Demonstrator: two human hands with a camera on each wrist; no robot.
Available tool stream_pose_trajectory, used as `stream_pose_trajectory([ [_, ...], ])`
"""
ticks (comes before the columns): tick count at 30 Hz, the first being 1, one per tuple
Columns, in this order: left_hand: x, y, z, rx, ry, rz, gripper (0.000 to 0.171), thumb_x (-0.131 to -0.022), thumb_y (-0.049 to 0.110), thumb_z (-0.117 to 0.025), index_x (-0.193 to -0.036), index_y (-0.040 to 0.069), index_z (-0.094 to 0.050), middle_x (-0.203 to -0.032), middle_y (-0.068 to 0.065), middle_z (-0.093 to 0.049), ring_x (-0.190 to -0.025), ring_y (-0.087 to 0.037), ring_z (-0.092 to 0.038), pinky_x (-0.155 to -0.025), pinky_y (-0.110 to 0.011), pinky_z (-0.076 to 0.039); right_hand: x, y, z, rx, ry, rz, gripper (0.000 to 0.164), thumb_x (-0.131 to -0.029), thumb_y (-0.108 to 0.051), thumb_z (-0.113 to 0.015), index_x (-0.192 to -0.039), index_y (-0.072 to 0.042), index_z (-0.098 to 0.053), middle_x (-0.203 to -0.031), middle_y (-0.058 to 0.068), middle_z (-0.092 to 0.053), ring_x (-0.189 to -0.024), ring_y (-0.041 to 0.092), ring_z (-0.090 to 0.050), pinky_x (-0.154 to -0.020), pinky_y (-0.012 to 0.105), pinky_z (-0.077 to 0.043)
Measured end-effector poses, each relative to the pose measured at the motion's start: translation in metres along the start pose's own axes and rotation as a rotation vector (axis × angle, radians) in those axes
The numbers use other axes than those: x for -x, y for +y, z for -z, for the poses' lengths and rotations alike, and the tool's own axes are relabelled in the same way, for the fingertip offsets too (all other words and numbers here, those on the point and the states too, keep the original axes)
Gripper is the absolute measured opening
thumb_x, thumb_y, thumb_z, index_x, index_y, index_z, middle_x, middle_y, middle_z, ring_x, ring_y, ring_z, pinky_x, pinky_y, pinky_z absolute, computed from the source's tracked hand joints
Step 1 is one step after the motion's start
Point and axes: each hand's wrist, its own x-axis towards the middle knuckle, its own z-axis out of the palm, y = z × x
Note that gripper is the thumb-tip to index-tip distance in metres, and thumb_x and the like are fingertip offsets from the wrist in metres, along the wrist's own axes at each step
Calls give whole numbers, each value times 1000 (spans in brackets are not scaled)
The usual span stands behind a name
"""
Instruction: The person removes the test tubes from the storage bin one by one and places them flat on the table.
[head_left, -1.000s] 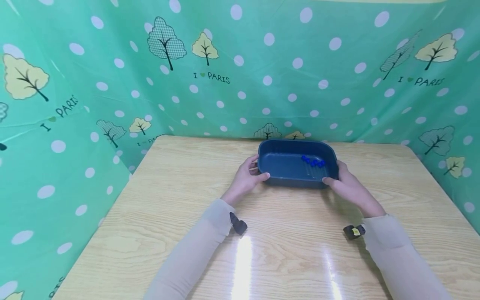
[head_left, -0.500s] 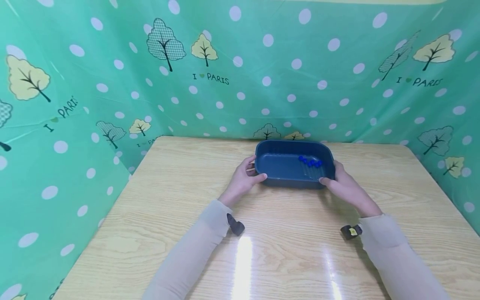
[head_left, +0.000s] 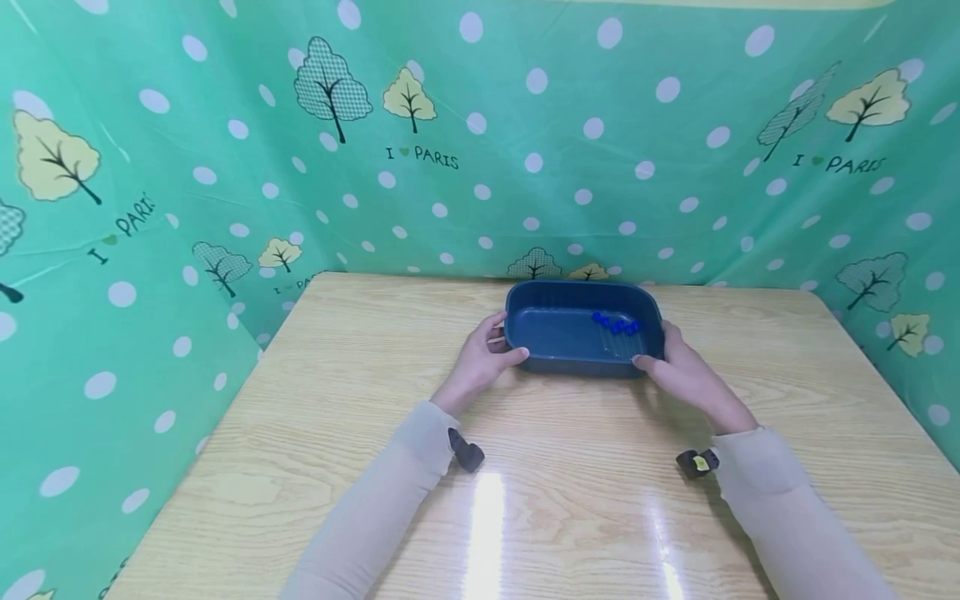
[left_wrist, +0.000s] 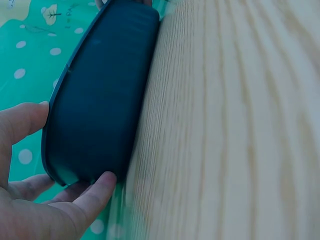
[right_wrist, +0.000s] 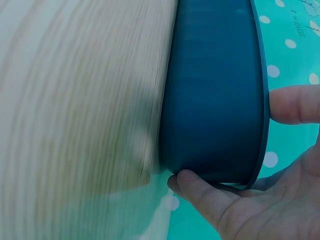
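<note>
A dark blue plastic tub [head_left: 558, 337] with rounded corners stands near the back of the table. Inside it, toward the right, lie several small bright blue pieces [head_left: 617, 325], too small to name. My left hand [head_left: 477, 364] grips the tub's left end, thumb at the front rim and fingers along the side. At the opposite end my right hand [head_left: 687, 373] holds it the same way. In the left wrist view the fingertips touch the tub wall [left_wrist: 95, 105] low down, close to the tabletop. The right wrist view has the thumb against the rim of the tub [right_wrist: 215, 95].
The wooden table [head_left: 360, 358] extends to both sides and in front of the tub. Behind it and on the left and right hangs a green dotted curtain [head_left: 480, 167]. A small dark camera is strapped at each wrist.
The tub has slid a little to the left, with both hands moving along on it. The blue pieces inside have moved with it.
</note>
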Motion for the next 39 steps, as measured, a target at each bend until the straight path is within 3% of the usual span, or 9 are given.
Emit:
stream_pose_trajectory([
  [10,0,-2,5,-14,16,15,78,-80,20,-77,-146,17,-38,-133,-15,-52,-119,-27,-55,-91,-35,-50,-1,-3,-4,10,9,5,87,-95,-27,-51,-146,9,10,-149,39,-6,-136,54,-12,-106,66,-17],
  [39,7,-4,17,7,15,5,77,-80,18,-76,-146,12,-37,-133,-18,-52,-118,-29,-55,-91,-37,-50,-2,-10,-13,13,14,12,86,-96,-27,-50,-147,7,11,-150,37,-7,-137,52,-14,-106,65,-18],
])
